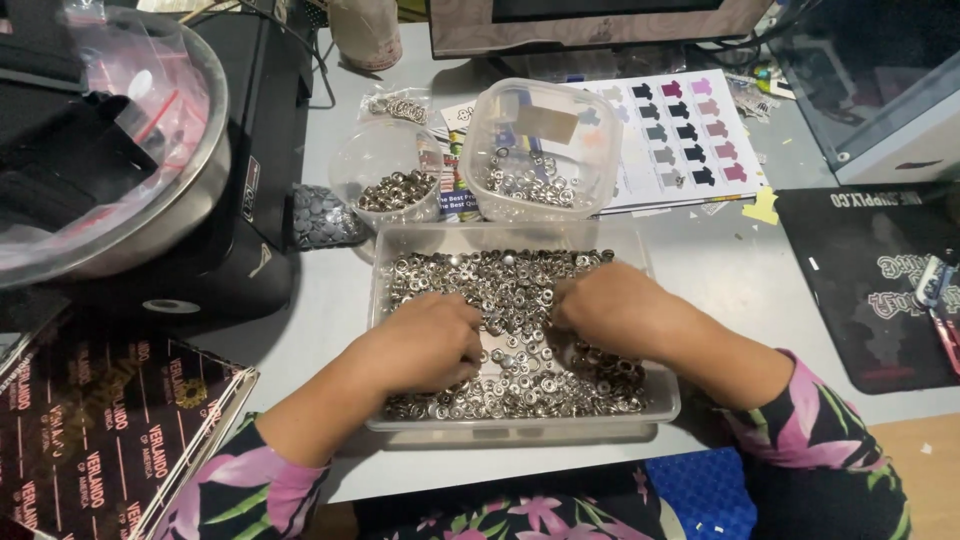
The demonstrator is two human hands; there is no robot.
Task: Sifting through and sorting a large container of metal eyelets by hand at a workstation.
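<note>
A clear rectangular plastic tray point(378, 300) sits in front of me, filled with several small silver metal snap parts point(500, 285). Both my hands are down inside it among the parts. My left hand point(425, 345) is curled, knuckles up, fingers tucked into the pile near the tray's middle. My right hand point(605, 305) is also curled, fingertips pinching into the parts just right of the left hand. What the fingers hold is hidden.
Behind the tray stand a round clear cup point(385, 185) and a square clear tub point(540, 150), both holding silver parts. A printed colour chart point(690, 135) lies behind. A large metal bowl point(110, 150) sits on a black machine point(250, 230) at left; a black mat point(870, 280) lies at right.
</note>
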